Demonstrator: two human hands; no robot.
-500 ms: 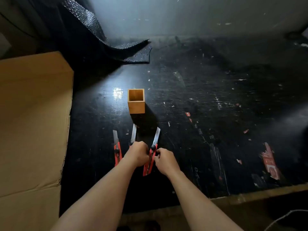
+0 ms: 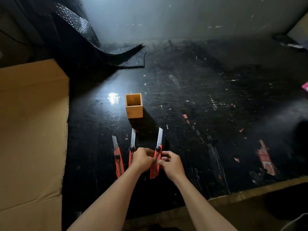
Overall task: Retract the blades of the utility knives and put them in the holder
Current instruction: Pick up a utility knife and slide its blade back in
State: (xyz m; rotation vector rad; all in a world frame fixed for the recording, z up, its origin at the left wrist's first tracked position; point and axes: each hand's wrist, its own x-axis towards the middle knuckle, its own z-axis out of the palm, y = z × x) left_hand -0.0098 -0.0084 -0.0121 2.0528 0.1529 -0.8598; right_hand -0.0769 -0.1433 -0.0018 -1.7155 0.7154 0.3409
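Observation:
Three red utility knives with blades out lie on the black table, tips pointing away from me. The left knife [image 2: 118,161] lies alone. The middle knife [image 2: 132,147] is partly hidden under my left hand [image 2: 143,158]. Both hands pinch the right knife [image 2: 157,160]: my left hand on its left side, my right hand [image 2: 171,162] on its right side. Its blade is fully out. A square wooden holder [image 2: 134,105] stands upright and empty just beyond the knives.
A large cardboard sheet [image 2: 31,130] covers the left side. Black bubble wrap [image 2: 100,47] drapes at the back left. Red paper scraps [image 2: 265,157] stick to the table at right. The table's front edge [image 2: 250,192] runs near my forearms.
The hands have tightened around the right knife, and its handle now sits a little more upright between them. The blade remains out.

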